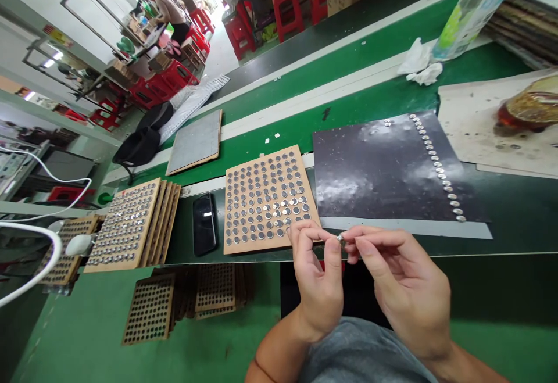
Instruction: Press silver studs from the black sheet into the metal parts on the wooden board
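My left hand (316, 272) and my right hand (401, 281) meet just below the bench edge, fingertips pinched together on a small silvery round part (340, 239). Right above them lies a wooden tray (267, 201) whose holes hold several grey discs. To its right a dark sheet (383, 168) carries a row of shiny discs (438, 168) along its right side. A black phone (204, 223) lies left of the tray.
A stack of filled wooden trays (131, 223) sits at the left, with empty perforated trays (150, 307) on the floor below. A grey board (195, 142), crumpled tissue (421, 66) and a bottle (473, 8) lie further back. A person works at a far bench (168, 14).
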A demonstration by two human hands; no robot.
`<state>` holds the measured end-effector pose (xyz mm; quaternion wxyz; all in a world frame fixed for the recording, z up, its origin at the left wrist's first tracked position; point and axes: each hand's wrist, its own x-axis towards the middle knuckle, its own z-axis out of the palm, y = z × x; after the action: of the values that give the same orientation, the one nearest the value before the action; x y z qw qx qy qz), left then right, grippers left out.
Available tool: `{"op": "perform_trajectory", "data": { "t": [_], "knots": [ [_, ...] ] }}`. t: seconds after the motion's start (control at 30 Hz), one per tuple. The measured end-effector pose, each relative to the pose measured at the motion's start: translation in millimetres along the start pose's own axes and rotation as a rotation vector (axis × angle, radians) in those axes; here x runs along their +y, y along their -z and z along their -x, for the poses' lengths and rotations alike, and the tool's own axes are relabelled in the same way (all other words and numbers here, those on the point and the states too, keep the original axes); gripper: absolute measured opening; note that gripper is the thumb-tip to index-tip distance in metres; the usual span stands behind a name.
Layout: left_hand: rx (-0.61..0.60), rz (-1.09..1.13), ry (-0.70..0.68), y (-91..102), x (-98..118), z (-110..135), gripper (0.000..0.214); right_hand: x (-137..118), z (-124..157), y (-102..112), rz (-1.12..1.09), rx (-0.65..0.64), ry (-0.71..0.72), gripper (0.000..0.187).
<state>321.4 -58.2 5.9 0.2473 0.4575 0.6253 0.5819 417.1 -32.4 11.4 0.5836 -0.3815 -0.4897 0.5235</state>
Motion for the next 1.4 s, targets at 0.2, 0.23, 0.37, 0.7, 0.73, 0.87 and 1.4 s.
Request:
{"op": "perform_trajectory", "data": {
  "t": [0.2,0.23,0.37,0.7,0.73,0.87,1.4],
  "knots": [
    [-0.046,0.040,0.016,1.7,1,-1,0.025,-6,-3,2,0.013,0.031,-0.039,0.009],
    [-0.055,0.045,0.017,1.9,1,-1,0.025,-6,-4,2,0.020,0.034,-0.046,0.011],
    [-0.084,0.051,0.021,2.6,3,-1,0.025,-7,-5,2,0.035,0.036,-0.063,0.017],
    [-0.122,0.060,0.027,4.7,3,-1,0.026,0,-4,10,-0.058,-0.092,-0.113,0.014],
    [-0.127,0.060,0.028,5.0,3,-1,0.026,-2,-5,10,-0.038,-0.106,-0.110,0.013],
    [-0.159,0.073,0.006,7.6,4,-1,0.023,-6,-10,11,-0.056,-0.167,-0.176,0.022],
    [-0.065,0.025,0.064,5.6,4,-2,0.029,-6,-4,7,0.321,-0.122,0.125,0.011]
  ]
}}
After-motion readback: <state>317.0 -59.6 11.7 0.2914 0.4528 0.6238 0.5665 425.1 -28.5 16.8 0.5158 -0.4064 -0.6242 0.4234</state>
